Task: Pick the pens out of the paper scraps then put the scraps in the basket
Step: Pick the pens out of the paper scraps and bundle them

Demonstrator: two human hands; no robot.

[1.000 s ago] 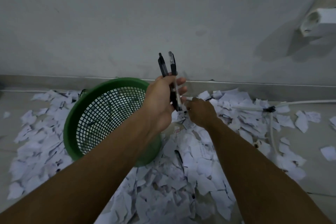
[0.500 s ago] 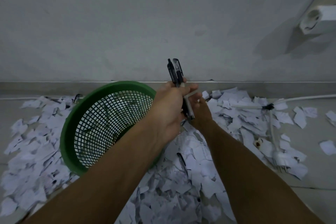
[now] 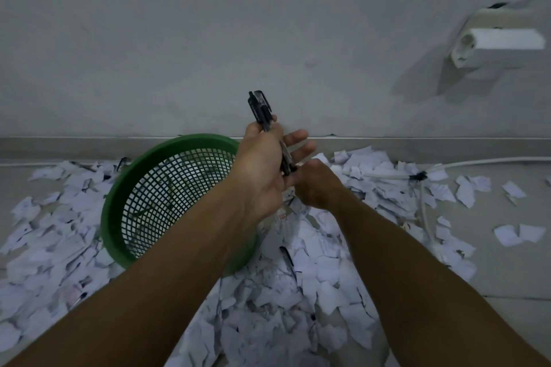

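Fingers (image 3: 298, 140) of the left hand (image 3: 262, 164) are now partly spread, the top two sticking out straight, where half a second ago they were curled over the pens (image 3: 262, 112); the palm and thumb still pinch the bundle, whose capped ends rise above the hand against the wall (image 3: 179, 39). The right hand (image 3: 316, 185) sits just below, closed at the lower tips of the bundle, and it has moved in closer than it was a second ago; I judge it is slipping another pen into the left hand's grip, though I cannot tell exactly what it pinches. That suggests the sorting step is still going and no scooping has begun. Going by size, the paper scraps (image 3: 298, 292) cover the floor (image 3: 507, 271) on both sides of the arms and right up to the skirting. The green basket (image 3: 119, 211) lies tipped on them with its mouth toward the camera, and through the mesh it looks all but empty of scraps. A white cable (image 3: 483, 161) crosses the heap at the right, and at least one dark pen-like shape (image 3: 288, 256) lies among the paper below the hands.
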